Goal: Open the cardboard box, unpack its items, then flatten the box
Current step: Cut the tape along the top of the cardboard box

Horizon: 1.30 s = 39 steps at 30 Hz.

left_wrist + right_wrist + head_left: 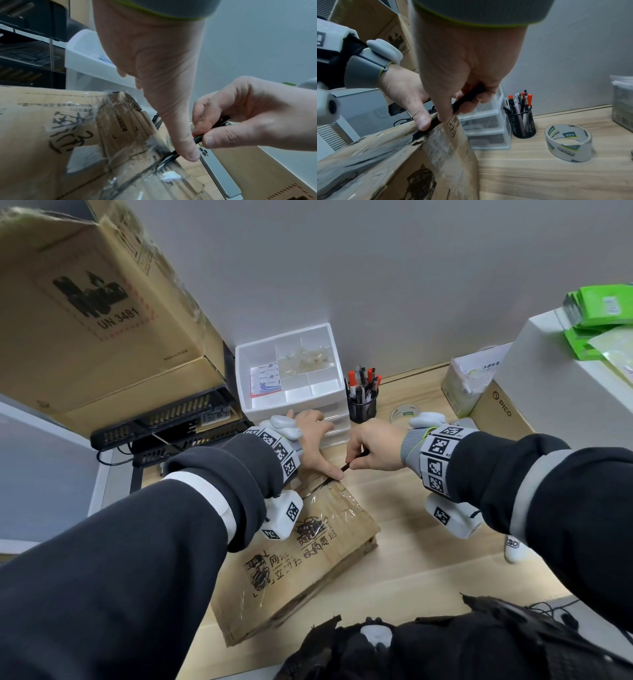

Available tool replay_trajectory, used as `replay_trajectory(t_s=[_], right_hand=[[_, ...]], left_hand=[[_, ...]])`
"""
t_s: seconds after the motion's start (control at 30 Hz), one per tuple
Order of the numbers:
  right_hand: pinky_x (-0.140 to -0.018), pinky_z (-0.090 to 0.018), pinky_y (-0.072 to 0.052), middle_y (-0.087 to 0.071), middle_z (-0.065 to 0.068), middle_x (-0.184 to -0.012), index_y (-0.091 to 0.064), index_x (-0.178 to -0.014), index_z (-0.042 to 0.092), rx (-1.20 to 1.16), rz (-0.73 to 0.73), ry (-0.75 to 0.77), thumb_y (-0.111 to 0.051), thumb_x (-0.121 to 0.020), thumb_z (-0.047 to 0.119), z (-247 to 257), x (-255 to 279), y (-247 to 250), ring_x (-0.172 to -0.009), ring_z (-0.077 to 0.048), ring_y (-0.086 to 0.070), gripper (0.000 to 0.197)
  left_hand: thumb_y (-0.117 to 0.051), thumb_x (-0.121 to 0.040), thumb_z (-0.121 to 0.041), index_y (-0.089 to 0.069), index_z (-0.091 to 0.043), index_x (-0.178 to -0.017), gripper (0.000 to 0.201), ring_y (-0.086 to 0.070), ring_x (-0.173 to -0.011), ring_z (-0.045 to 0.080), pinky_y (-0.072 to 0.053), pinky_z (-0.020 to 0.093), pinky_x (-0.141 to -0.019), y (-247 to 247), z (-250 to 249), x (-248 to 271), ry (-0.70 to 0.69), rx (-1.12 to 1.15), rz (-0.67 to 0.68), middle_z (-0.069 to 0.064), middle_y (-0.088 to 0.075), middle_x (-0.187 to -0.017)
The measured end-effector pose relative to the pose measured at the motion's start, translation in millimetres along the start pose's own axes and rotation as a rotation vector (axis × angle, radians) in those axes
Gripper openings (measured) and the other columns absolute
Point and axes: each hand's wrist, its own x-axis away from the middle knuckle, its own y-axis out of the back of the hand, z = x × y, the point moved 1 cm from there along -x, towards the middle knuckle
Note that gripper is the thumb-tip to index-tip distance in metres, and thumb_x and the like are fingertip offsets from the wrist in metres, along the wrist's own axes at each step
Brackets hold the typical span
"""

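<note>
The taped cardboard box (pixel 308 546) lies flat on the wooden desk (pixel 428 542), right under both hands, its top seam running away from the person. The left hand (pixel 313 440) rests spread on the far end of the box, fingers fairly straight, with the thumb stretched out and its tip pressing down on the box top beside the seam; it grasps nothing. The right hand (pixel 373 445) is curled around a slim black cutter (pixel 354 461), pinched between thumb and fingers, and the cutter's point sits in the clear tape at the far edge of the box, just beside the left thumb tip, the two hands nearly touching there. From the right wrist view the dark blade end shows against the crinkled tape.

Beyond the left hand stands a white plastic drawer unit (pixel 291 371). Beyond the right hand are a black mesh pen cup (pixel 363 402) and a roll of clear tape (pixel 568 143), both standing apart from the box
</note>
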Motion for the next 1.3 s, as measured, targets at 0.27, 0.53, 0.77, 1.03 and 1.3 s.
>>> replay_trajectory(t_s=[0.27, 0.53, 0.77, 1.03, 1.3], right_hand=[[-0.058, -0.020, -0.042, -0.063, 0.014, -0.086, -0.073, -0.089, 0.031, 0.064, -0.012, -0.013, -0.069, -0.087, 0.034, -3, 9, 13, -0.077, -0.007, -0.059, 0.006], [-0.058, -0.027, -0.044, -0.070, 0.005, -0.075, -0.049, -0.078, 0.023, -0.161, 0.062, -0.174, -0.051, -0.088, 0.015, -24, 18, 19, -0.055, -0.014, -0.054, 0.013], [-0.054, -0.027, -0.041, -0.066, -0.003, -0.072, -0.054, -0.107, 0.018, -0.439, 0.055, -0.291, -0.041, -0.089, 0.007, -20, 18, 0, -0.040, -0.017, -0.047, 0.025], [-0.054, -0.026, -0.043, -0.068, 0.000, -0.071, -0.055, -0.110, 0.023, -0.494, 0.108, -0.263, -0.042, -0.084, 0.006, -1, 11, -12, -0.041, -0.017, -0.048, 0.034], [-0.051, -0.024, -0.042, -0.068, 0.000, -0.073, -0.055, -0.113, 0.021, -0.507, 0.104, -0.295, -0.043, -0.085, 0.002, 6, 10, -15, -0.040, -0.016, -0.047, 0.036]], left_hand=[[-0.045, -0.035, -0.102, -0.048, -0.027, -0.139, 0.128, -0.047, -0.124, 0.024, -0.037, 0.046, -0.109, 3, -8, -4, 0.068, 0.031, -0.037, 0.000, -0.048, -0.136], [-0.056, -0.094, -0.023, -0.053, -0.017, -0.138, 0.045, -0.049, -0.126, 0.027, -0.039, 0.035, -0.099, 0, 13, 21, 0.113, 0.216, -0.073, 0.007, -0.051, -0.138], [-0.080, -0.067, -0.024, -0.055, -0.021, -0.129, 0.067, -0.047, -0.116, 0.024, -0.048, 0.037, -0.094, -14, 24, 30, -0.021, 0.228, -0.006, 0.003, -0.044, -0.133], [-0.069, -0.077, -0.010, -0.057, -0.018, -0.103, 0.029, -0.054, -0.102, 0.030, -0.050, 0.042, -0.089, -13, 16, 15, 0.051, 0.273, -0.039, 0.008, -0.045, -0.119], [-0.055, -0.089, -0.014, -0.055, -0.022, -0.083, 0.010, -0.059, -0.098, 0.033, -0.049, 0.044, -0.094, -16, 13, 2, 0.110, 0.279, -0.035, 0.011, -0.049, -0.116]])
